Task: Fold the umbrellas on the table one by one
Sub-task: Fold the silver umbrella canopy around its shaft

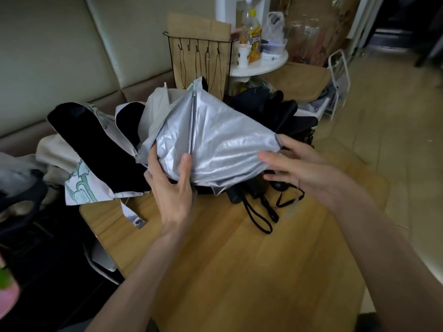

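A silver umbrella point(215, 140) with loose, crumpled fabric is held above the far end of the wooden table point(239, 259). My left hand point(172, 188) grips its lower left side, thumb pressed on the silver cloth beside a rib. My right hand point(294, 164) touches the right edge of the canopy, fingers spread. To the left lies a white umbrella point(91, 149) with a black lining and green print. Black umbrellas point(271, 104) are piled behind, and their handles and wrist straps point(259, 212) lie on the table under the silver one.
A black wire rack point(199, 63) with hooks stands behind the pile, in front of brown cardboard. A round white side table point(263, 63) carries a bottle and a cup. A beige sofa back fills the left. A white wire rack point(338, 77) stands at right.
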A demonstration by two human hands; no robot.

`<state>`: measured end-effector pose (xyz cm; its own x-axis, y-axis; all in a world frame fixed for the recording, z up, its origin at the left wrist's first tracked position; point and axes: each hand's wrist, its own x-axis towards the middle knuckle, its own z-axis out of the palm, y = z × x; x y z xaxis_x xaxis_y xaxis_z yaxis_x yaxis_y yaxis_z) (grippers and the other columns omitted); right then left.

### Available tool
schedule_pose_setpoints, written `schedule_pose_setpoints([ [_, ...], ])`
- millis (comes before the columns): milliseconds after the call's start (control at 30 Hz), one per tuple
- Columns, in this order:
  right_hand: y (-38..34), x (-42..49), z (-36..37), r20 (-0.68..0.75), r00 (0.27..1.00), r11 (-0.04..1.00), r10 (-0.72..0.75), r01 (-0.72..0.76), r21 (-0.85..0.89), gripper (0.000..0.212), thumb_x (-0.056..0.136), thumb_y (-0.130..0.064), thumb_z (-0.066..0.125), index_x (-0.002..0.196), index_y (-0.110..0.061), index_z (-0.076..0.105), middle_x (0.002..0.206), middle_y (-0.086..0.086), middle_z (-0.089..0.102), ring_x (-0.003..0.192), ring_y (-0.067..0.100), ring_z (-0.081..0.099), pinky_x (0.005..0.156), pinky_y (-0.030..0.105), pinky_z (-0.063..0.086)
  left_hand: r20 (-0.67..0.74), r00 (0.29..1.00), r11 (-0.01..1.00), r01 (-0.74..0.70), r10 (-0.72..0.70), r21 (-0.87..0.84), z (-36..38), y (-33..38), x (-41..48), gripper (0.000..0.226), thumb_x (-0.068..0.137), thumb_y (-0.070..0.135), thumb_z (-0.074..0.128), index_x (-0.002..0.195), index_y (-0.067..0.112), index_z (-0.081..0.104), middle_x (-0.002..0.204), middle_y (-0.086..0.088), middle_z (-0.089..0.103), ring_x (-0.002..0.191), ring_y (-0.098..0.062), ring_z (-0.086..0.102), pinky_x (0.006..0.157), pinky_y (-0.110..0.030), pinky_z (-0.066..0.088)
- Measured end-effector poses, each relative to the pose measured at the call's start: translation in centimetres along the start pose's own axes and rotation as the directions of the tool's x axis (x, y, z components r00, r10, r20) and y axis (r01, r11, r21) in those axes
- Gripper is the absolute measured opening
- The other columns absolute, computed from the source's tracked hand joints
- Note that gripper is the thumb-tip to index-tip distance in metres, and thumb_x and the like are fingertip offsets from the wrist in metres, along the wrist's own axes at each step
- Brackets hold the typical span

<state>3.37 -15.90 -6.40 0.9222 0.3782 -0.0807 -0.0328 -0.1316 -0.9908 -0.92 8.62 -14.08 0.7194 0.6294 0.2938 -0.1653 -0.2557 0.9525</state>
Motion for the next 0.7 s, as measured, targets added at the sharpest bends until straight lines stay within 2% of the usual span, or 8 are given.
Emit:
schedule_pose_setpoints([
  [100, 0.3, 0.2, 0.2, -0.148, 0.985, 0.983, 0.085, -0.059, 0.172, 0.051, 0.087, -0.036, 0.084, 0.134, -0.027, 0.067, 0.119, 0.000, 0.078, 0.104, 0.018, 0.078, 0.092, 0.038, 0.063, 0.027, 1.000, 1.000, -0.001, 0.001, 0.003, 0.1, 0.1, -0.5, 0.089, 0.090, 0.064, 0.065, 0.164, 0.035, 0.025, 0.151, 0.006, 0.035, 0.139, -0.003, 0.035, 0.107, -0.009, 0.030],
  [200, 0.7, 0.3, 0.4, -0.199, 0.965, 0.953, 0.171, -0.111, 0.280, 0.054, 0.086, -0.021, 0.087, 0.136, -0.019, 0.066, 0.115, 0.004, 0.080, 0.099, 0.021, 0.079, 0.084, 0.033, 0.065, 0.051, 0.999, 1.000, -0.009, 0.008, 0.011, 0.2, -0.2, -0.7, 0.087, 0.092, 0.060, 0.068, 0.163, 0.041, 0.022, 0.147, 0.009, 0.033, 0.124, 0.010, 0.042, 0.098, -0.002, 0.029],
  [267, 0.5, 0.3, 0.2, -0.245, 0.959, 0.950, 0.144, -0.064, 0.306, 0.054, 0.085, -0.010, 0.085, 0.135, -0.020, 0.068, 0.114, 0.003, 0.080, 0.100, 0.018, 0.079, 0.086, 0.030, 0.064, 0.052, 0.999, 1.000, -0.012, 0.011, 0.015, 0.1, -0.3, -0.7, 0.086, 0.093, 0.060, 0.069, 0.163, 0.044, 0.021, 0.146, 0.009, 0.033, 0.120, 0.018, 0.041, 0.107, -0.016, 0.035],
  [367, -0.7, 0.1, -0.4, -0.185, 0.981, 0.903, 0.055, 0.030, 0.428, 0.053, 0.088, -0.001, 0.077, 0.138, -0.017, 0.067, 0.119, 0.003, 0.079, 0.110, 0.016, 0.076, 0.094, 0.029, 0.061, 0.038, 0.999, 1.000, 0.008, -0.008, 0.004, 0.0, -0.3, -0.5, 0.089, 0.092, 0.063, 0.072, 0.161, 0.046, 0.018, 0.147, 0.011, 0.034, 0.135, -0.008, 0.045, 0.115, -0.049, 0.046],
  [400, -0.9, 0.0, -0.3, -0.117, 0.992, 0.879, 0.042, 0.018, 0.476, 0.051, 0.091, -0.003, 0.074, 0.140, -0.015, 0.066, 0.126, 0.004, 0.076, 0.116, 0.017, 0.073, 0.099, 0.031, 0.059, 0.031, 1.000, 1.000, 0.005, -0.005, 0.000, 0.1, -0.3, -0.5, 0.091, 0.092, 0.062, 0.072, 0.162, 0.043, 0.017, 0.146, 0.012, 0.034, 0.137, -0.011, 0.044, 0.115, -0.053, 0.046],
  [500, -0.8, 0.0, -0.1, 0.026, 0.993, 0.873, 0.115, -0.113, 0.474, 0.043, 0.097, -0.021, 0.070, 0.138, -0.011, 0.065, 0.132, 0.005, 0.074, 0.121, 0.020, 0.071, 0.097, 0.033, 0.061, 0.016, 1.000, 1.000, -0.018, 0.018, 0.007, 0.2, -0.2, -0.5, 0.090, 0.097, 0.051, 0.071, 0.165, 0.029, 0.016, 0.145, 0.014, 0.032, 0.135, 0.000, 0.037, 0.122, -0.038, 0.036],
  [600, -0.1, 0.0, -0.1, -0.113, 0.967, 0.938, 0.228, -0.187, 0.293, 0.043, 0.090, -0.032, 0.082, 0.125, -0.009, 0.072, 0.119, 0.004, 0.079, 0.106, 0.021, 0.078, 0.086, 0.034, 0.064, 0.015, 1.000, 1.000, -0.008, 0.007, 0.017, 0.1, -0.3, -0.5, 0.092, 0.096, 0.052, 0.070, 0.166, 0.028, 0.014, 0.148, 0.012, 0.030, 0.126, 0.012, 0.036, 0.112, -0.014, 0.029],
  [700, -0.1, 0.2, -0.8, -0.224, 0.967, 0.958, 0.119, -0.052, 0.284, 0.027, 0.091, -0.022, 0.080, 0.113, -0.007, 0.077, 0.116, 0.004, 0.079, 0.109, 0.018, 0.076, 0.093, 0.031, 0.061, 0.029, 1.000, 1.000, 0.001, -0.001, 0.028, 0.0, -0.1, -0.6, 0.090, 0.098, 0.051, 0.069, 0.166, 0.029, 0.015, 0.148, 0.008, 0.031, 0.110, 0.031, 0.036, 0.096, 0.000, 0.026],
])
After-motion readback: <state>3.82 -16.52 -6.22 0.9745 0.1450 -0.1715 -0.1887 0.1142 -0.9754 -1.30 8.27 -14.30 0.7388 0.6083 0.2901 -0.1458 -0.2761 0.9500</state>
